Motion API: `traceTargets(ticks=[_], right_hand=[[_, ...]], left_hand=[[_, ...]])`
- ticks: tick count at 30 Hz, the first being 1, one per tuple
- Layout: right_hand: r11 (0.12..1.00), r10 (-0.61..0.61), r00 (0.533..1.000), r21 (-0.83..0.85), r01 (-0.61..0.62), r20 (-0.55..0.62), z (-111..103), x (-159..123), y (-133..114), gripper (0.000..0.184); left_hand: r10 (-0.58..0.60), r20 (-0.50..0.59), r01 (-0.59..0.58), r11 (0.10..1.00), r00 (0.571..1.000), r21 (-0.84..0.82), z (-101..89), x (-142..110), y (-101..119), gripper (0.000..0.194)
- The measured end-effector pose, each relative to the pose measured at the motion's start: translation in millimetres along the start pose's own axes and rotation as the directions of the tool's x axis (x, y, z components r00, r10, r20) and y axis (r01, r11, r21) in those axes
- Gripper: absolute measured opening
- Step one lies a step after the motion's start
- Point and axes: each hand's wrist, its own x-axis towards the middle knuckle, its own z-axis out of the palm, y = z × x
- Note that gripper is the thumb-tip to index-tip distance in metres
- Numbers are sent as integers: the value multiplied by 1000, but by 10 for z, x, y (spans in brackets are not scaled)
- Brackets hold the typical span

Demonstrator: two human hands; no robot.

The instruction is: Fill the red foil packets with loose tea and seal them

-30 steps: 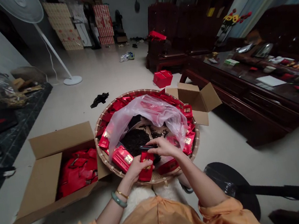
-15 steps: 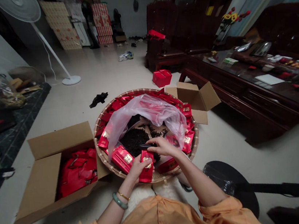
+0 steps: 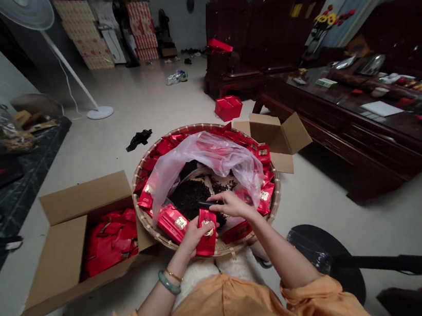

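Fingers of my left hand (image 3: pixel 194 237) are holding closed round a red packet (image 3: pixel 206 245), at the near edge of the basket (image 3: pixel 277 190). My right hand (image 3: pixel 233 205) is pinching a black thing (image 3: pixel 208 203) by the packet's top. Dark bits (image 3: pixel 187 197) are lying beyond. A box (image 3: pixel 62 255) is crowding the left edge; floor (image 3: pixel 149 104) is spreading past the far one.

A gold-printed red packet (image 3: pixel 207 242) is held in the left hand (image 3: pixel 193 236); at the packet's far end, a slim black object (image 3: pixel 206 203) is gripped by the right hand (image 3: pixel 233 205). Below, in a round woven basket (image 3: pixel 278 189), loose dark leaves (image 3: pixel 188 196) are partly surrounded by a translucent plastic bag (image 3: pixel 202 151) and ringed by other packets (image 3: pixel 171 222). On the left, an open cardboard box (image 3: pixel 58 253) is filled with red pouches (image 3: pixel 109 244).
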Motion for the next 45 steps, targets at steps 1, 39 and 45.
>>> traceTargets(ticks=[1, 39, 45], right_hand=[[1000, -3, 1000, 3, 3, 2, 4, 1, 5, 34], [998, 0, 1000, 69, -1, 16, 94, -21, 41, 31], [989, 101, 989, 116, -88, -111, 32, -17, 213, 42]], left_hand=[[-6, -2, 6, 1000, 1000, -7, 2, -4, 6, 47], [87, -37, -89, 995, 995, -38, 13, 74, 104, 40], [98, -78, -99, 995, 992, -16, -17, 101, 105, 43]])
